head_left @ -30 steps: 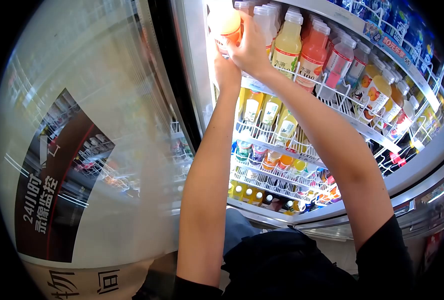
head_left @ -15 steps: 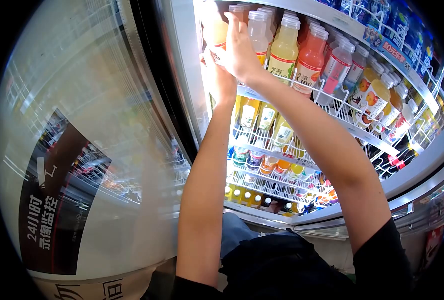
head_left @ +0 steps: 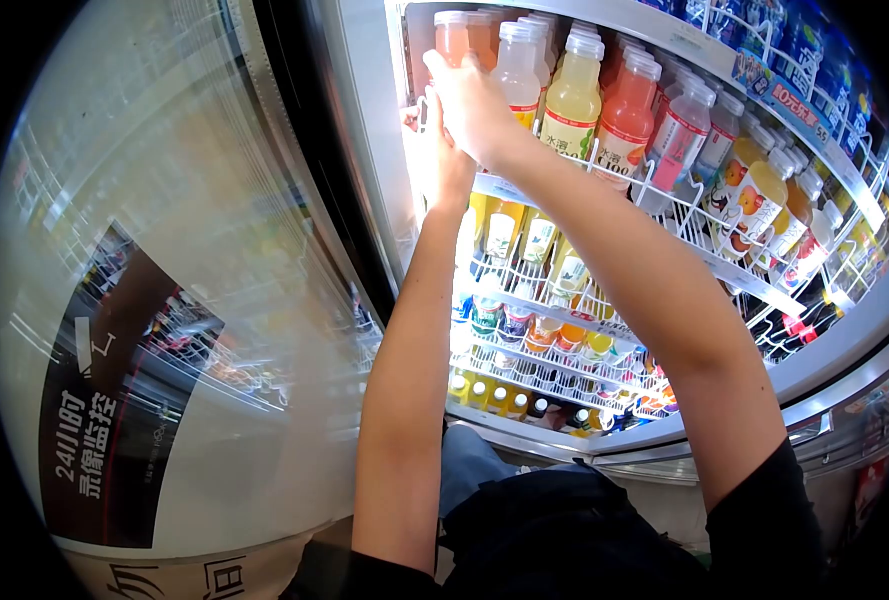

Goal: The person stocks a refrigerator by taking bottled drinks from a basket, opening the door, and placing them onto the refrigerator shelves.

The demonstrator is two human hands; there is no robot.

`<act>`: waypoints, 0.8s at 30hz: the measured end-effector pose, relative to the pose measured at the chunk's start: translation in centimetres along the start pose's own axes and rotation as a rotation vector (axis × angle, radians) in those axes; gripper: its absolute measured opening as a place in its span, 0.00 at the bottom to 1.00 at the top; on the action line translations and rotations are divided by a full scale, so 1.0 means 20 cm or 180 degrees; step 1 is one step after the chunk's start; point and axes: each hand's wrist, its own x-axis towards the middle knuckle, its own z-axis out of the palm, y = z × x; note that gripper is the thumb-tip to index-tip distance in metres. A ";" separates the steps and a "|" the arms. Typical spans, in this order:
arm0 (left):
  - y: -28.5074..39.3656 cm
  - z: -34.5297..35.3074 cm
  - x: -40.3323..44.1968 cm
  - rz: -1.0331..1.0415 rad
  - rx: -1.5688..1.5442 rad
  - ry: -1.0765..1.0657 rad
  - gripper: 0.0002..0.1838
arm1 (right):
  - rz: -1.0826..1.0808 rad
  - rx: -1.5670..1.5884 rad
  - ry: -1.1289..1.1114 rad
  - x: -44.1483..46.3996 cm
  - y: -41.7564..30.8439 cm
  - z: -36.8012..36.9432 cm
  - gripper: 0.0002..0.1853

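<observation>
Both my hands are at the top left corner of an open drinks cooler's shelf. My right hand (head_left: 472,108) is closed against the lower front of a peach-coloured bottle (head_left: 452,38) with a clear cap, which stands upright at the front of the leftmost row. Just below and left, my left hand (head_left: 440,160) curls at the white wire guard (head_left: 423,112) along the shelf edge; my right hand partly covers its fingers. Beside them stand a clear bottle (head_left: 517,72), a yellow bottle (head_left: 571,95) and a red-orange bottle (head_left: 627,108).
A glass cooler door (head_left: 264,330) stands open at left, carrying a dark printed sticker (head_left: 94,440). Lower wire shelves (head_left: 534,290) hold several rows of bottles. Blue packs (head_left: 799,50) sit on the shelf above. The metal cooler frame (head_left: 369,130) borders my left hand.
The peach-coloured bottle has shifted right and back from the cooler's left wall and now stands upright in the row. My right hand has lowered slightly; my left hand stays near the shelf edge.
</observation>
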 end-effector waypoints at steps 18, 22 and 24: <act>0.15 -0.05 -0.16 0.0482 0.1237 -0.0170 0.34 | -0.0300 0.0744 0.0361 -0.27 -0.10 -0.11 0.10; 0.45 -0.06 -0.36 -0.0370 0.0703 0.0464 0.32 | 0.0044 0.1303 0.0439 -0.45 -0.08 -0.19 0.11; 0.53 -0.06 -0.52 -0.0692 0.0825 0.0573 0.30 | 0.0145 0.1521 0.0242 -0.57 -0.08 -0.27 0.11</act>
